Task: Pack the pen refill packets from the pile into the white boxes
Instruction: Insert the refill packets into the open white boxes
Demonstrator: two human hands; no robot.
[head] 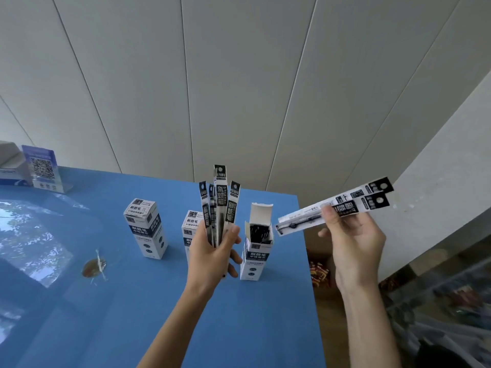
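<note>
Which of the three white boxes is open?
The rightmost box, nearest the right hand: flap up, refills visible inside. The other two boxes are closed.

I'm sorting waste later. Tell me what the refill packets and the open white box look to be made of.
Refill packets: seemingly thin clear plastic sleeves with printed black-and-white card or film headers; the refill shows through.
Open white box: likely matte printed cardboard; its raised top flap holds a crisp fold.

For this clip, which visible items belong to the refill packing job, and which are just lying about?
Job:
- refill packets in left hand
- refill packets in right hand
- open white box
- closed white box
- middle white box

Lying about:
- QR code stand
- brown smudge on the blue table
</note>
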